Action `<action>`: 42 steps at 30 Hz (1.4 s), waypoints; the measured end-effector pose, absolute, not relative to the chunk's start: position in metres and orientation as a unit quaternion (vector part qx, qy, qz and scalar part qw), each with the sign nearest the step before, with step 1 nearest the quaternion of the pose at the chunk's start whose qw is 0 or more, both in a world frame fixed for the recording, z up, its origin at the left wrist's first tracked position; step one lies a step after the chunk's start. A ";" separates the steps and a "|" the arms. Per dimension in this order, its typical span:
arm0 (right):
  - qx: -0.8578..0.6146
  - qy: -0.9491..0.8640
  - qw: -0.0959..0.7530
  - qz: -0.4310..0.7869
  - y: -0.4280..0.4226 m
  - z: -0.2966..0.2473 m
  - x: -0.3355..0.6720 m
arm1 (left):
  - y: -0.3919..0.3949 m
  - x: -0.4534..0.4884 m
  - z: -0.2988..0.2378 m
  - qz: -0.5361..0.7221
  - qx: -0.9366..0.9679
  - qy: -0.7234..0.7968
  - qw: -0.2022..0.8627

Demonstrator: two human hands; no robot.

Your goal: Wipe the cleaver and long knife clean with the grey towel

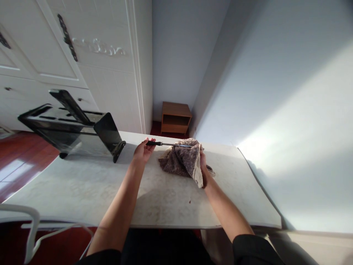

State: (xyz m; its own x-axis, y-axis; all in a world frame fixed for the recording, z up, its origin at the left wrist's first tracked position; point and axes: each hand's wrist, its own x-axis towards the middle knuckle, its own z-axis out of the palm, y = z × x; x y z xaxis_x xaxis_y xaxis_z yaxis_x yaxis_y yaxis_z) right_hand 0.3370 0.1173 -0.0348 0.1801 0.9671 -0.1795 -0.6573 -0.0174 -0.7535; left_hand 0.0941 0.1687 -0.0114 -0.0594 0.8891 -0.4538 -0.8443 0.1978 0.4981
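My left hand [144,150] is closed round the black handle of a knife [154,143], held level above the table. Its narrow metal blade points right and shows nearly edge-on. A brown, fuzzy cloth with a pale underside [179,162] lies bunched around the far part of the blade, hiding the tip. Behind the cloth's right side, my right hand [203,163] grips it, with most fingers covered. Part of the cloth hangs down close to the tabletop.
A clear and black knife block [82,138] with a thick black handle sticking up stands on the white table [110,195] at the left. A white wall [289,129] borders the right side. Beyond are a white cabinet [110,81] and a small wooden stand [176,110].
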 end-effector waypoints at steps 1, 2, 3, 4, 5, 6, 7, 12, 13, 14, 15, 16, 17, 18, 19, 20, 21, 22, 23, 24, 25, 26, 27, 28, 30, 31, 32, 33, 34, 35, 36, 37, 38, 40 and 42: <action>-0.381 -0.201 0.663 0.613 0.116 -0.032 0.336 | 0.168 0.096 -0.012 0.620 0.037 0.367 0.693; -0.386 -0.196 0.656 0.618 0.115 -0.029 0.334 | 0.168 0.097 -0.012 0.608 0.042 0.373 0.700; -0.390 -0.193 0.652 0.621 0.113 -0.025 0.333 | 0.167 0.098 -0.013 0.599 0.048 0.376 0.705; -0.392 -0.191 0.651 0.622 0.112 -0.023 0.332 | 0.167 0.098 -0.013 0.594 0.053 0.377 0.709; -0.392 -0.190 0.651 0.622 0.111 -0.020 0.331 | 0.167 0.098 -0.014 0.592 0.056 0.375 0.711; -0.392 -0.189 0.651 0.622 0.110 -0.018 0.331 | 0.166 0.098 -0.014 0.592 0.059 0.371 0.713; -0.393 -0.189 0.650 0.622 0.110 -0.017 0.330 | 0.166 0.098 -0.014 0.594 0.063 0.366 0.714; -0.408 -0.190 0.646 0.617 0.110 -0.018 0.331 | 0.166 0.095 -0.014 0.608 0.089 0.351 0.707; -0.412 -0.190 0.644 0.616 0.110 -0.020 0.331 | 0.167 0.095 -0.014 0.607 0.095 0.352 0.706; -0.415 -0.189 0.643 0.616 0.110 -0.022 0.332 | 0.167 0.095 -0.014 0.607 0.099 0.352 0.705; -0.416 -0.189 0.641 0.617 0.111 -0.023 0.333 | 0.167 0.095 -0.015 0.607 0.102 0.352 0.705; -0.415 -0.189 0.640 0.618 0.111 -0.025 0.334 | 0.168 0.094 -0.015 0.609 0.105 0.350 0.704; -0.414 -0.189 0.639 0.621 0.112 -0.026 0.334 | 0.168 0.094 -0.015 0.611 0.106 0.348 0.703; -0.412 -0.189 0.638 0.622 0.112 -0.026 0.335 | 0.168 0.094 -0.015 0.613 0.107 0.345 0.702; -0.411 -0.190 0.637 0.624 0.112 -0.026 0.335 | 0.168 0.094 -0.015 0.616 0.107 0.344 0.701; -0.410 -0.191 0.636 0.625 0.112 -0.026 0.335 | 0.168 0.095 -0.014 0.619 0.105 0.342 0.699; -0.411 -0.192 0.637 0.623 0.111 -0.026 0.334 | 0.168 0.095 -0.014 0.621 0.101 0.342 0.698; -0.412 -0.193 0.640 0.619 0.111 -0.025 0.334 | 0.168 0.095 -0.013 0.625 0.095 0.341 0.696; -0.412 -0.194 0.646 0.612 0.110 -0.023 0.333 | 0.168 0.095 -0.013 0.628 0.088 0.339 0.695; -0.412 -0.195 0.653 0.605 0.110 -0.021 0.332 | 0.167 0.096 -0.012 0.633 0.081 0.336 0.693; -0.410 -0.197 0.661 0.596 0.109 -0.020 0.330 | 0.167 0.096 -0.012 0.637 0.074 0.331 0.692; -0.408 -0.199 0.669 0.589 0.109 -0.018 0.329 | 0.168 0.096 -0.012 0.642 0.067 0.326 0.691; -0.407 -0.202 0.674 0.583 0.108 -0.016 0.328 | 0.168 0.095 -0.011 0.647 0.061 0.320 0.689; -0.406 -0.205 0.677 0.579 0.108 -0.014 0.328 | 0.168 0.095 -0.011 0.652 0.055 0.315 0.688; -0.406 -0.209 0.680 0.573 0.107 -0.012 0.327 | 0.169 0.094 -0.012 0.660 0.047 0.306 0.685; -0.406 -0.211 0.684 0.568 0.107 -0.012 0.327 | 0.169 0.094 -0.012 0.664 0.045 0.302 0.683; -0.405 -0.212 0.689 0.563 0.107 -0.012 0.327 | 0.170 0.094 -0.013 0.668 0.044 0.299 0.681; -0.404 -0.212 0.693 0.558 0.107 -0.012 0.327 | 0.170 0.093 -0.013 0.672 0.044 0.296 0.678; -0.403 -0.213 0.696 0.554 0.107 -0.012 0.327 | 0.171 0.093 -0.014 0.675 0.044 0.294 0.675; -0.403 -0.213 0.697 0.554 0.107 -0.012 0.328 | 0.171 0.093 -0.014 0.679 0.044 0.291 0.672; -0.404 -0.214 0.694 0.555 0.108 -0.013 0.328 | 0.171 0.093 -0.014 0.683 0.045 0.288 0.670; -0.407 -0.215 0.691 0.557 0.108 -0.013 0.328 | 0.171 0.093 -0.015 0.686 0.044 0.284 0.669; -0.410 -0.217 0.688 0.559 0.108 -0.013 0.328 | 0.172 0.093 -0.015 0.689 0.043 0.280 0.668; -0.418 -0.223 0.681 0.558 0.107 -0.013 0.328 | 0.171 0.094 -0.016 0.694 0.040 0.272 0.666; -0.433 -0.233 0.676 0.549 0.106 -0.012 0.327 | 0.171 0.094 -0.016 0.698 0.037 0.265 0.665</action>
State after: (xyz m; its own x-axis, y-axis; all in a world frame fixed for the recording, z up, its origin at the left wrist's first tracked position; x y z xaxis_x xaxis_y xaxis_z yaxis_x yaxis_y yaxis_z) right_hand 0.3267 0.1060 -0.0118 0.2899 0.9434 -0.1609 -0.5404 0.0226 -0.8411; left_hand 0.0945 0.1708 -0.0155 -0.1141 0.9468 -0.3008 -0.9080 0.0235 0.4182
